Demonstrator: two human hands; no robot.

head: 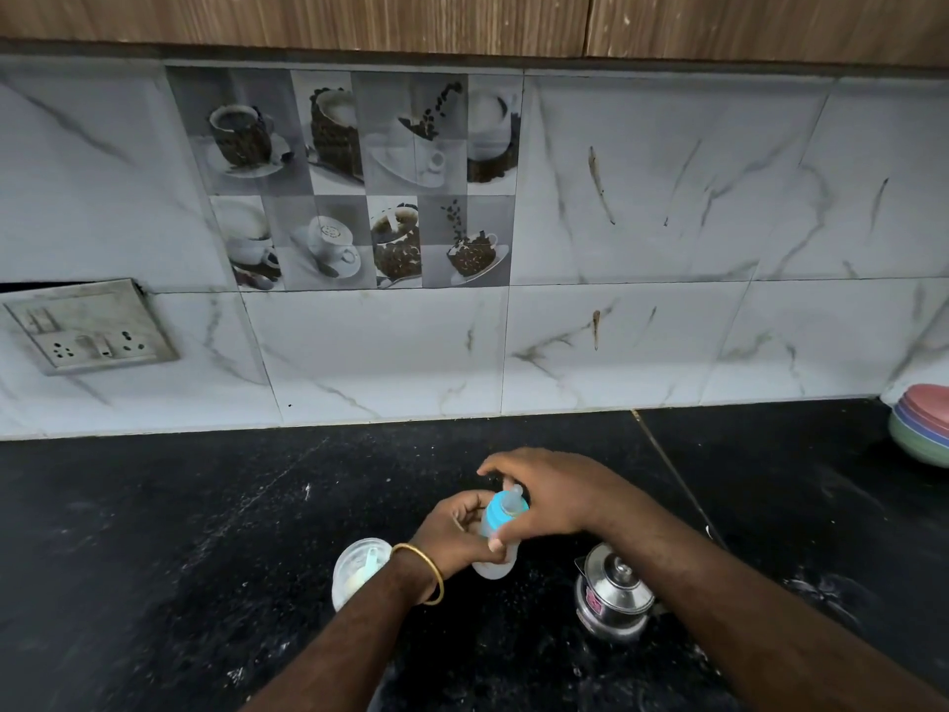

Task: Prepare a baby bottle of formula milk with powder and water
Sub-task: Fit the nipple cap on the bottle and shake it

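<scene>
Head view: the baby bottle (494, 555) is held near the front of the black counter (205, 531), between a clear powder container (354, 570) on its left and a small steel pot (613, 596) on its right. Whether the bottle base touches the counter cannot be told. The left hand (454, 531) grips the bottle body with curled fingers. The right hand (544, 498) is closed around the blue collar (500, 516), with the teat (515, 494) showing between thumb and fingers; this looks like a collar-turning step, though tightening or loosening cannot be told. The bottle appears tilted. Risk 1: if the collar seats crooked on the thread, the bottle is likely to leak when shaken. Risk 2: if the collar is coming off while the bottle is tilted, the contents may spill onto the counter. Risk 3: the left forearm passes directly over the powder container, which appears open with a scoop (371, 560) inside; a careless pull-back could tip it. Risk 4: the right forearm passes close above the pot and could knock its lid. A stack of coloured plates (924, 429) sits well apart at the right edge.
</scene>
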